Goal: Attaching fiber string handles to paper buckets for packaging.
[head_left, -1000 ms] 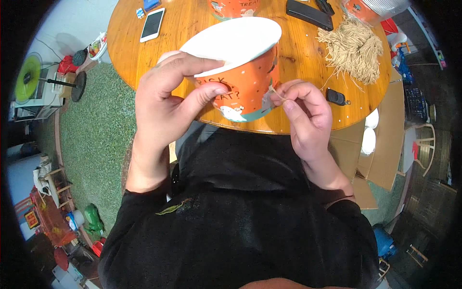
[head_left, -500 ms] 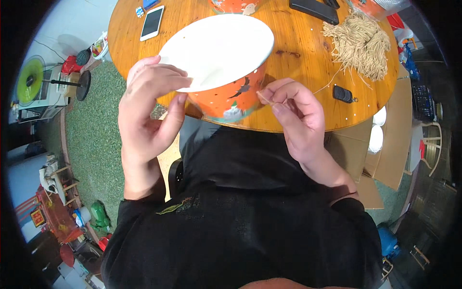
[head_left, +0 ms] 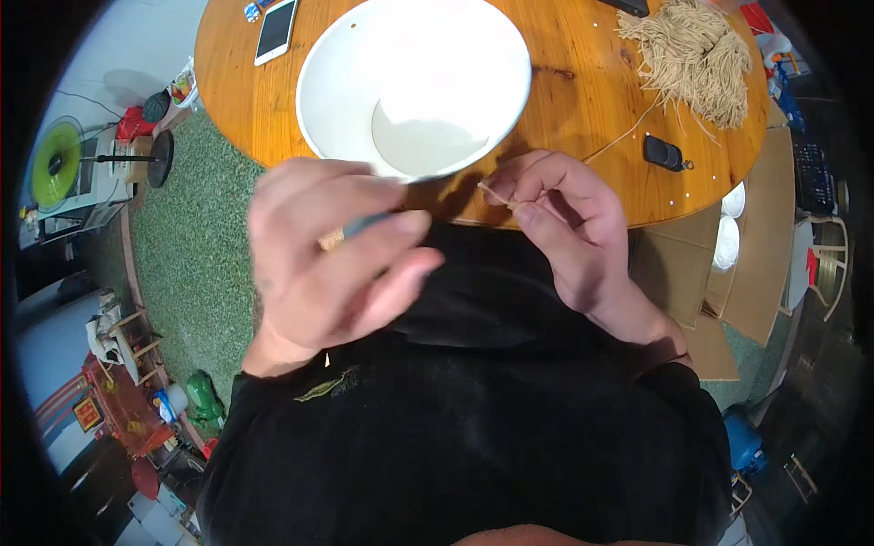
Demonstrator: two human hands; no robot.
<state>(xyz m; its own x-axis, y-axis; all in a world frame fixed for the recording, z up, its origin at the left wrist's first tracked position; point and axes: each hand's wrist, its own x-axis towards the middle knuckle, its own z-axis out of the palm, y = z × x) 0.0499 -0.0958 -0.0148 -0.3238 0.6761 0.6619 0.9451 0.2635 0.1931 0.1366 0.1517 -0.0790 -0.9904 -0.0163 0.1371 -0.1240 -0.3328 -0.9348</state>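
Observation:
A paper bucket (head_left: 428, 45) with a white inside stands at the table's near edge, its mouth facing me and a small hole near its far-left rim. My left hand (head_left: 332, 250) is in front of the bucket's near-left rim, smeared by motion, fingers apart and nothing seen in them. My right hand (head_left: 564, 218) pinches a thin tan cord (head_left: 494, 193) between thumb and forefinger, with a short end sticking out to the left. From behind that hand the cord runs to a heap of tan cords (head_left: 696, 64) at the table's far right.
On the round wooden table (head_left: 583, 118) lie a white phone (head_left: 276, 32) at the far left and a black key fob (head_left: 663, 153) at the right. Cardboard (head_left: 742, 264) and white round items (head_left: 726, 241) are below the table's right side. A fan (head_left: 57, 166) stands far left.
The bucket has tipped from showing its orange side to showing its inside, and my left hand has let go of its rim and moved toward me. My right hand still pinches the cord.

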